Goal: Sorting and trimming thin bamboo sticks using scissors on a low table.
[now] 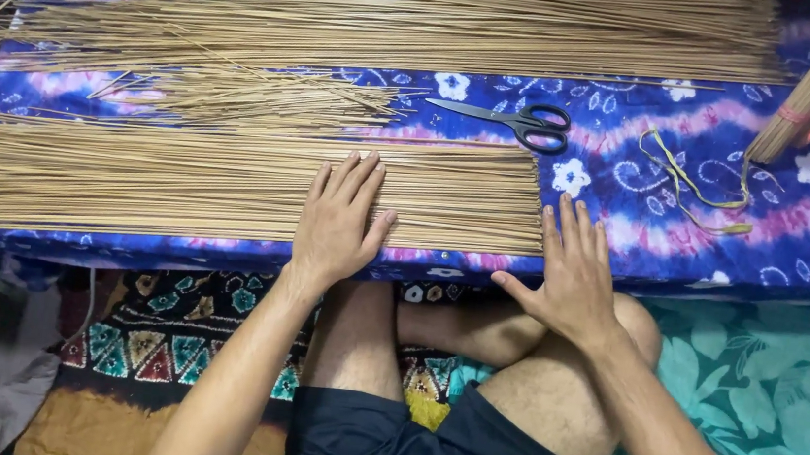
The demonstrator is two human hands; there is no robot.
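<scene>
Tan, thin sticks (182,181) lie in a flat layer across the left and centre of the frame, on a blue and purple tie-dyed cloth (800,236) over a low tabletop. Left hand (336,226) rests palm down on the layer, fingers spread, its grip open and holding nothing. Right hand (574,273) lies flat just at the layer's right end, fingers together, grip likewise open. Black scissors (514,122) sit above, near a larger stick pile (425,17) along the top.
</scene>
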